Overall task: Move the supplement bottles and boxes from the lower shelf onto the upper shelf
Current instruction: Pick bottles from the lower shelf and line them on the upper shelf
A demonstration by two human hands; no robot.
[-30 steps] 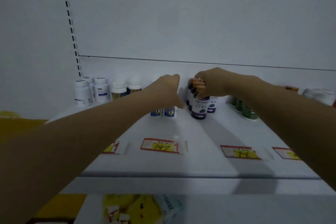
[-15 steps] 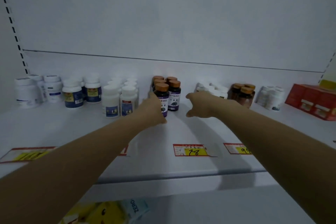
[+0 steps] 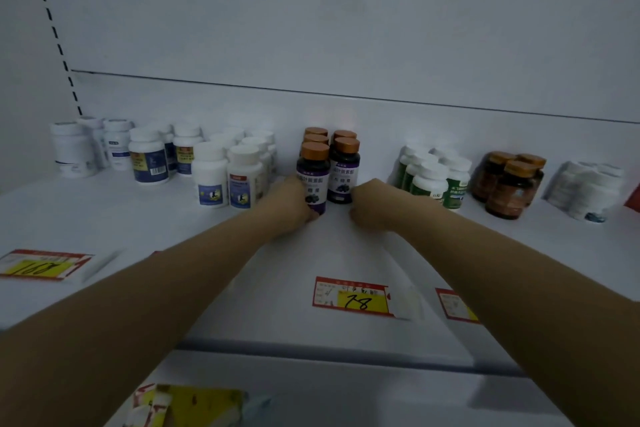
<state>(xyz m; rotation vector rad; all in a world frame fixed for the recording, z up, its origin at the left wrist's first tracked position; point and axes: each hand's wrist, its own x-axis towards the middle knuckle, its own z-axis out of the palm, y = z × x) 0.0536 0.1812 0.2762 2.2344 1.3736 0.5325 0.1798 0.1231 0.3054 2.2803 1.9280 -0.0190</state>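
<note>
Left hand [image 3: 294, 206] low at 8 o'clock of front purple bottle [image 3: 313, 180], touching its base; grip hidden, cannot tell. Right hand [image 3: 375, 206] at 4 o'clock of same bottles, fingers curled down onto shelf [image 3: 332, 253], holding nothing. Hands apart. One second ago both clamped bottle tops; now off tops, purple bottles standing upright. Judgement: batch landed on upper shelf, next load due from below. Forearms stretched forward, converging. White bottles [image 3: 225, 173] at 9 o'clock, green bottles [image 3: 433, 180] at 3, tag [image 3: 351, 296] at 6.
</note>
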